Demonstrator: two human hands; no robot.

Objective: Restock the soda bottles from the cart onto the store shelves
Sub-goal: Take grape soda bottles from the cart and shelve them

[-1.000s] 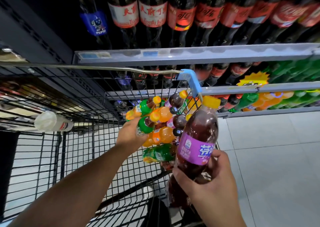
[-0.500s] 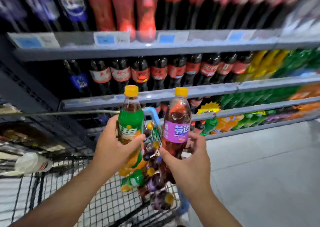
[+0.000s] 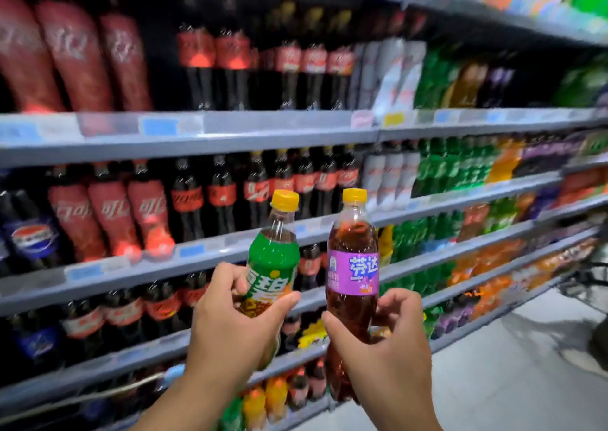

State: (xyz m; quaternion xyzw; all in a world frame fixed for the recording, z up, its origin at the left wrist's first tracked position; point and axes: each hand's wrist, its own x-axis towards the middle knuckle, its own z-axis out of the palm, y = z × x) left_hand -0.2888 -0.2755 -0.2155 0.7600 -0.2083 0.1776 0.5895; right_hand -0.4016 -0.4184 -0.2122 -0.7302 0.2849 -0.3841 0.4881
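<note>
Green-label bottle [image 3: 273,266] was gripped in my left hand [image 3: 230,328], purple-label bottle [image 3: 352,266] in my right hand [image 3: 385,341], both roughly upright at frame centre, in front of the shelves [image 3: 263,128]. I judged neither was placed yet; remaining stock didn't show.

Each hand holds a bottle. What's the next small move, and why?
Probably shift right along the aisle. The left hand grips the green-label bottle and the right hand the purple-label bottle, both upright before the cola bottles. Matching green bottles and purple bottles appear shelved farther right.
</note>
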